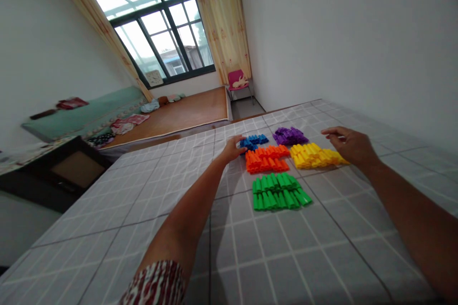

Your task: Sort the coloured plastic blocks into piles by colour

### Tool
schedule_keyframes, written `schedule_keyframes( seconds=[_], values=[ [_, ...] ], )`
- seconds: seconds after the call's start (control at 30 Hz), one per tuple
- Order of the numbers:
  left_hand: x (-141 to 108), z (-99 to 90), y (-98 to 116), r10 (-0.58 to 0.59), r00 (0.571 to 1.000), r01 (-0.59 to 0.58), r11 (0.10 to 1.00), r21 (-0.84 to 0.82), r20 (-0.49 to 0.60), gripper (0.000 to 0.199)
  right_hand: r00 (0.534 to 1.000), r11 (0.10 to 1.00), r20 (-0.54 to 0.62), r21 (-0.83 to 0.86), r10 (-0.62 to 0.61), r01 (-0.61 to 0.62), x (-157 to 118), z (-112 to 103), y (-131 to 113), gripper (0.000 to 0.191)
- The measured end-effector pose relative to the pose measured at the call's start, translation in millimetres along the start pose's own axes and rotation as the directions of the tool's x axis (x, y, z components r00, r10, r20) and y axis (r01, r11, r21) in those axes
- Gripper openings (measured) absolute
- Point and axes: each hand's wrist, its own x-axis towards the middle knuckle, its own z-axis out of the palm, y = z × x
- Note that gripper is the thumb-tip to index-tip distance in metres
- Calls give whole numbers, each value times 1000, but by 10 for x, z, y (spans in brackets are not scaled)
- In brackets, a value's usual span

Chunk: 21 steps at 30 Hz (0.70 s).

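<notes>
My left hand (pixel 232 148) is at the left end of a pile of blue plastic pieces (pixel 256 140), thumb and fingers closed around its edge. My right hand (pixel 352 145) hovers by the right end of the yellow plastic pieces (pixel 315 156), its fingers loosely bent and apart with nothing seen in them. Between the hands lie orange plastic pieces (pixel 267 159) in two rows, and purple plastic pieces (pixel 289 135) behind. Nearest me are green plastic pieces (pixel 281 192), also in two rows. They look like small tapered tubes; their exact kind is unclear.
A grey checked cloth (pixel 171 190) covers the surface under the piles. The white wall (pixel 358 33) rises along the right. Beyond the far edge are a low brown bed (pixel 193 109), a pink chair (pixel 236 77) and a window. A dark cabinet (pixel 60 171) stands at left.
</notes>
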Motion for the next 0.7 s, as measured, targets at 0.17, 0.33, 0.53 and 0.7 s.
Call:
schedule_keyframes(
  seconds=[0.17, 0.33, 0.53, 0.7],
  values=[
    [-29, -40, 2, 17, 1000, -17, 999, -46, 5, 56, 1000, 1000, 16, 9, 14, -14, -14, -20, -49, 29],
    [-402, -290, 23, -40, 997, 38, 999, -39, -70, 46, 994, 993, -69, -76, 88, -93, 51, -19, 238, 34],
    [-1050, -510, -67, -213, 975, 211, 977, -40, -62, 40, 958, 920, 208, -376, 199, -109, 79, 105, 1028, 40],
    [-1278, -492, -55, -160, 986, 162, 986, 32, -53, 34, 959, 909, 217, -410, 182, -80, 36, 165, 1190, 39]
  ],
)
